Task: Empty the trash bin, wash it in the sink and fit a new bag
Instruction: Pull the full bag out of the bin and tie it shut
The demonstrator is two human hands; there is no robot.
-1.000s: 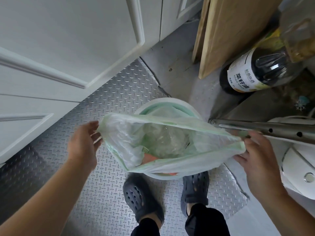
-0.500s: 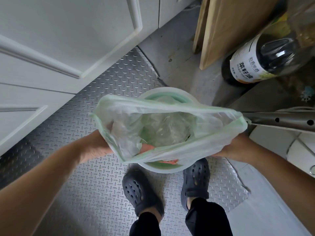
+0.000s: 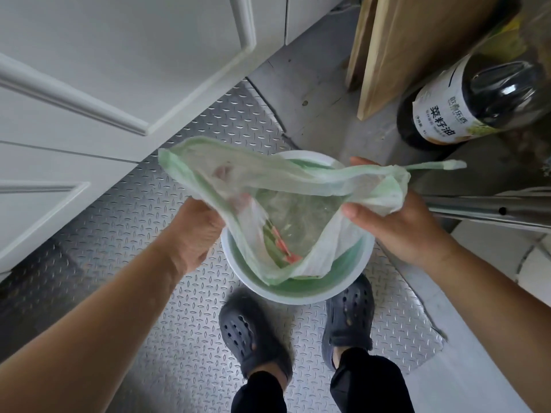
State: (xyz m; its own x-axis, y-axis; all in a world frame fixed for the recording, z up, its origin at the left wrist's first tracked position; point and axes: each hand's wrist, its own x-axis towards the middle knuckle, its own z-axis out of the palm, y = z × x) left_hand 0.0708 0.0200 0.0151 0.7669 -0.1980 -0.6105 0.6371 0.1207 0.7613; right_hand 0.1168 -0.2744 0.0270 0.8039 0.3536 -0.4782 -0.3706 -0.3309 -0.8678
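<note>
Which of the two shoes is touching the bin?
The right shoe. Its toe sits against the rim of the white bin, slightly tucked under it. The left shoe stands a little back from the bin, with bare metal floor showing between them.

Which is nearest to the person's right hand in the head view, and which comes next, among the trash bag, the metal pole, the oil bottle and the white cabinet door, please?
From the right hand:
1. Trash bag: gripped in that hand, over the bin.
2. Metal pole: just to its right.
3. Oil bottle: beyond it, upper right.
4. White cabinet door: far left, past the left hand.
</note>
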